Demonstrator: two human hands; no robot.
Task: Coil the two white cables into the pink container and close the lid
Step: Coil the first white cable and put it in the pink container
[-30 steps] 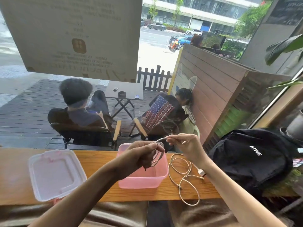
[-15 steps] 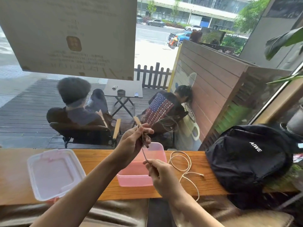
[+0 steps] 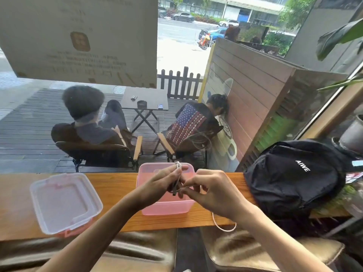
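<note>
Our left hand point(image 3: 161, 185) grips a coiled white cable point(image 3: 177, 173) above the pink container point(image 3: 167, 207). Our right hand point(image 3: 214, 191) fingers pinch its loose end. The lid point(image 3: 62, 201) lies apart on the bench point(image 3: 117, 185).

This looks like a café or similar shop, seen from a window seat. A narrow wooden counter point(image 3: 110, 185) runs along a large glass window point(image 3: 176, 55) bearing a sign point(image 3: 82, 40) whose lettering reads reversed from inside. Beyond the glass, on a wooden deck point(image 3: 25, 122), two people sit in folding chairs point(image 3: 98, 152) by a small table point(image 3: 145, 99). Farther off are a street and parked cars point(image 3: 182, 16).
</note>
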